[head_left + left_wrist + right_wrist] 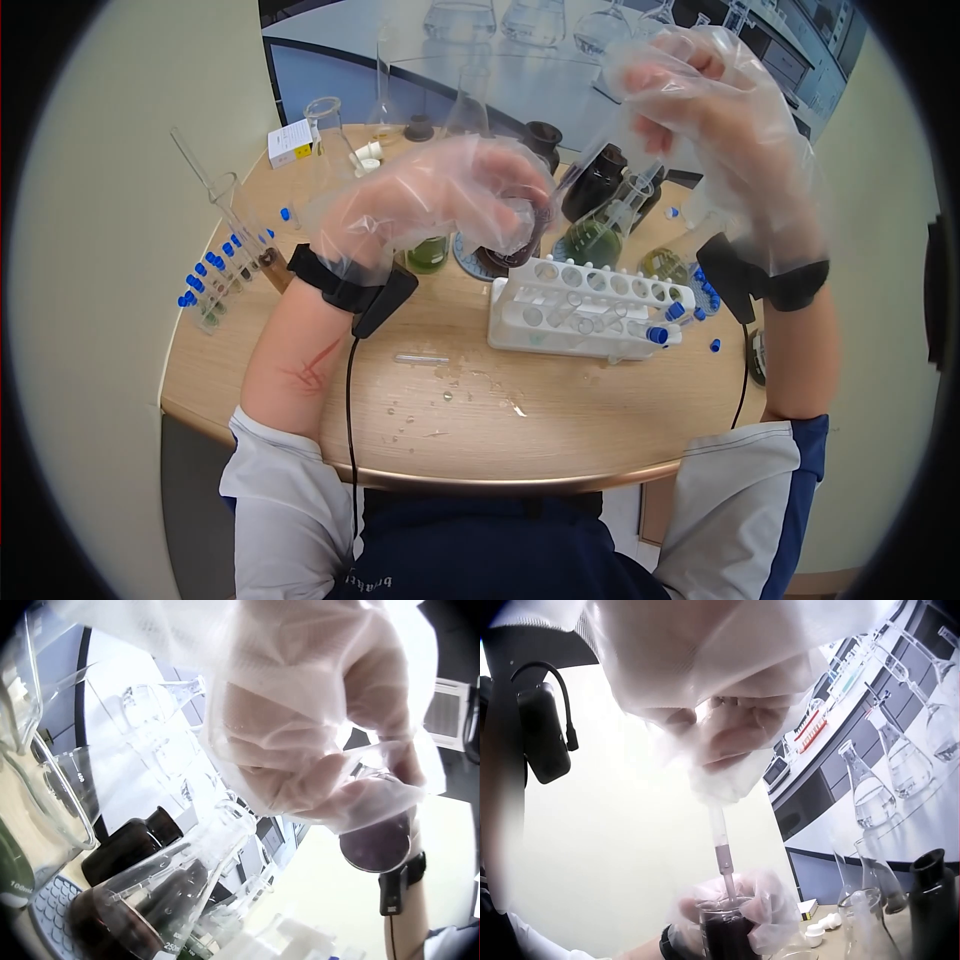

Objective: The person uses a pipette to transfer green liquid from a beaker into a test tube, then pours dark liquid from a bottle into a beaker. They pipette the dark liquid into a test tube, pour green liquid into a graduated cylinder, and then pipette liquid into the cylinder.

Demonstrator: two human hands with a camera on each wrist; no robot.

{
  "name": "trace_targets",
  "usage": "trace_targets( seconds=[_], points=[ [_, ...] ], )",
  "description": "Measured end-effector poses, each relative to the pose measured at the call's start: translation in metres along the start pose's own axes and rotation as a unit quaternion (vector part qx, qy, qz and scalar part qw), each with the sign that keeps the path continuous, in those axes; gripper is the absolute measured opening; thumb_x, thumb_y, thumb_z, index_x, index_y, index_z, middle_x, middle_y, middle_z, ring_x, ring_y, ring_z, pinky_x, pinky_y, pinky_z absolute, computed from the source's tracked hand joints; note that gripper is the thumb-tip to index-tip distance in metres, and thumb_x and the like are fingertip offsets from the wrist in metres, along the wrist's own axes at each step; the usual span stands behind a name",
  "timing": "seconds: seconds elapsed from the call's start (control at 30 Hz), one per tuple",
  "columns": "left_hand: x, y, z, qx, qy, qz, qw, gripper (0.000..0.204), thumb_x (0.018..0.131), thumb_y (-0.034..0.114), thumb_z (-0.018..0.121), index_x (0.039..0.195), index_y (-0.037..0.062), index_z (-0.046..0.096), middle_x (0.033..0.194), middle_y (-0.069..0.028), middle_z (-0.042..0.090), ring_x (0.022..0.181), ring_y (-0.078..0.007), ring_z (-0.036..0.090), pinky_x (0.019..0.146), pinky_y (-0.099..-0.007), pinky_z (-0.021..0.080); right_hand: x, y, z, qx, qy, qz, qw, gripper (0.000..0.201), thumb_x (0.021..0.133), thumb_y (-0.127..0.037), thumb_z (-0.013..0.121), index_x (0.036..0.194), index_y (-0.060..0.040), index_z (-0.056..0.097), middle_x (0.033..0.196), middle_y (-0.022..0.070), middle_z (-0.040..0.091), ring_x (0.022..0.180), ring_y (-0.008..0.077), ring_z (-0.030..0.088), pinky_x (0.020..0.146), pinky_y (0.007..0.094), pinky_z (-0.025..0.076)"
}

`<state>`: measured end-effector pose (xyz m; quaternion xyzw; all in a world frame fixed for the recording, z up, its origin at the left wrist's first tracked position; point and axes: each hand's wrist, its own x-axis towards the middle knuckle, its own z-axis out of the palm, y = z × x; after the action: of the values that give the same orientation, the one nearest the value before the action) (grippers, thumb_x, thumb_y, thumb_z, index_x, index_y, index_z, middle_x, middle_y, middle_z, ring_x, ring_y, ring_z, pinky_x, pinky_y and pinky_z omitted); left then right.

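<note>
Both hands wear clear plastic gloves. My left hand [440, 195] grips a small glass beaker [730, 939] of dark purple liquid, fingers and thumb curled round its wall. It is raised over the table, beside a conical flask [116, 922] of dark liquid on a blue mat. Higher and to the right, my right hand [730, 130] pinches the upper end of a clear dropper [724, 859]. Pale purple liquid shows in the dropper's lower part. It points down, tip at the beaker's mouth in the right wrist view; the glove hides its top.
A white test tube rack [570, 344] stands in front of green-liquid flasks [592, 243] and brown bottles [597, 185]. Blue-capped tubes [225, 265] line the left side. A glass rod [421, 358] and wet spots lie on the front tabletop. Tall glassware [470, 105] stands at the back.
</note>
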<state>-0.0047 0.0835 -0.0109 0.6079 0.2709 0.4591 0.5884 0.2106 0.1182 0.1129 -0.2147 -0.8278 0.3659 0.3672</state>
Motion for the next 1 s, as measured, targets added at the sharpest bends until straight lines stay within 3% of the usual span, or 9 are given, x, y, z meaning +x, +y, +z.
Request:
trace_targets(
  seconds=[0.2,0.3,0.4,0.5,0.7,0.8,0.9,1.0],
  points=[
    [-0.001,0.002,0.002,0.029,-0.002,0.008,1.0,0.037,0.067,-0.003,0.071,0.101,0.0043,0.06,0.102,-0.0145,0.063,0.098,-0.0241,0.06,0.084,-0.033,0.047,0.003,0.002,0.004,0.023,-0.018,-0.01,1.0,0.008,0.072,-0.002,0.059,0.079,-0.0009,0.055,0.073,0.0042,0.055,0.063,0.0128,0.052,0.059,0.0247,0.041],
    [-0.001,-0.001,0.0,0.005,-0.012,0.019,1.0,0.036,0.068,-0.003,0.07,0.102,0.0043,0.06,0.103,-0.0136,0.062,0.098,-0.0236,0.06,0.083,-0.0321,0.047,0.01,0.009,-0.006,0.012,-0.073,-0.018,0.997,0.008,0.074,-0.004,0.061,0.08,-0.0011,0.057,0.073,0.0039,0.056,0.062,0.0123,0.053,0.057,0.0239,0.041],
    [-0.002,0.004,0.003,0.023,0.002,-0.004,1.0,0.037,0.068,-0.003,0.069,0.103,0.0038,0.059,0.103,-0.0125,0.062,0.098,-0.0227,0.06,0.083,-0.0313,0.046,0.009,0.009,-0.002,-0.039,-0.031,-0.024,0.998,0.007,0.076,-0.006,0.062,0.079,-0.002,0.058,0.07,0.0035,0.057,0.059,0.0111,0.054,0.054,0.0223,0.041],
    [-0.002,0.003,0.003,0.015,0.007,-0.008,1.0,0.037,0.068,-0.004,0.069,0.103,0.0041,0.06,0.103,-0.0118,0.063,0.097,-0.0221,0.059,0.084,-0.0305,0.046,0.01,0.006,-0.003,-0.073,-0.045,-0.032,0.996,0.007,0.077,-0.008,0.063,0.079,-0.0022,0.059,0.067,0.0034,0.057,0.056,0.0101,0.054,0.051,0.0215,0.041],
    [0.0,0.001,0.0,0.065,-0.009,0.004,0.998,0.037,0.068,-0.01,0.065,0.102,0.0045,0.06,0.103,-0.01,0.063,0.099,-0.022,0.06,0.082,-0.0285,0.047,0.008,0.003,0.0,-0.059,-0.052,-0.023,0.997,0.009,0.076,-0.009,0.065,0.079,-0.0026,0.059,0.067,0.0035,0.057,0.056,0.0096,0.054,0.051,0.0211,0.041],
    [-0.003,0.003,0.004,-0.017,0.008,-0.001,1.0,0.037,0.067,-0.011,0.066,0.101,0.0039,0.061,0.102,-0.0099,0.063,0.099,-0.022,0.06,0.082,-0.0278,0.047,0.007,0.004,0.003,-0.075,-0.03,-0.044,0.996,0.009,0.076,-0.008,0.065,0.077,-0.0028,0.058,0.07,0.0034,0.058,0.056,0.0094,0.054,0.05,0.0214,0.041],
    [-0.003,0.004,0.005,-0.02,0.019,-0.006,1.0,0.037,0.066,-0.011,0.067,0.099,0.004,0.061,0.103,-0.0105,0.063,0.1,-0.0223,0.06,0.082,-0.0276,0.047,0.005,-0.002,0.005,-0.067,-0.02,-0.006,0.998,0.009,0.075,-0.007,0.064,0.078,-0.002,0.057,0.071,0.0035,0.058,0.058,0.0098,0.054,0.053,0.0228,0.041],
    [-0.002,0.003,0.003,0.003,0.016,-0.012,1.0,0.037,0.067,-0.01,0.067,0.099,0.0048,0.061,0.103,-0.0114,0.063,0.1,-0.0226,0.059,0.083,-0.0282,0.047,0.003,-0.001,0.005,-0.024,-0.029,-0.021,0.999,0.01,0.075,-0.006,0.063,0.081,-0.0008,0.057,0.072,0.0038,0.058,0.06,0.0107,0.053,0.056,0.0245,0.041]
  ],
)
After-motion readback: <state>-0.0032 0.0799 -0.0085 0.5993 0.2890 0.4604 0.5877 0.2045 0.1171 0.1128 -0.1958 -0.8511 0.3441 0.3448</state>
